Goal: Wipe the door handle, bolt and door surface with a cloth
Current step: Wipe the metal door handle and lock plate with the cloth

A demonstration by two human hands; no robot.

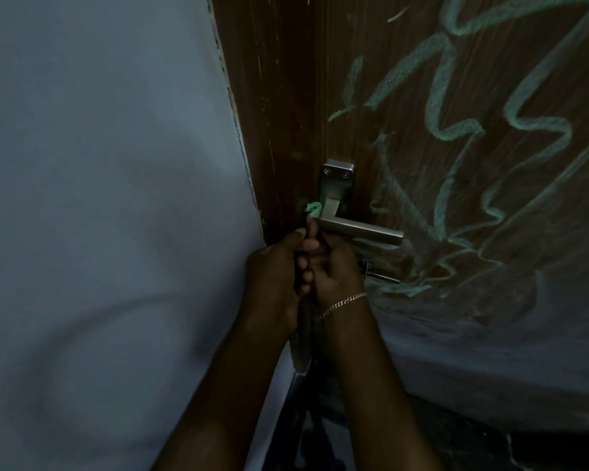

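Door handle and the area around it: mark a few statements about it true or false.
1. The door handle is a silver lever pointing right. True.
2. The door surface is free of marks. False: green scribbles cover it.
3. A chain bracelet sits on the right wrist. True.
4. The left hand is open and empty. False: it and the right hand grip a dark cloth just below the handle.
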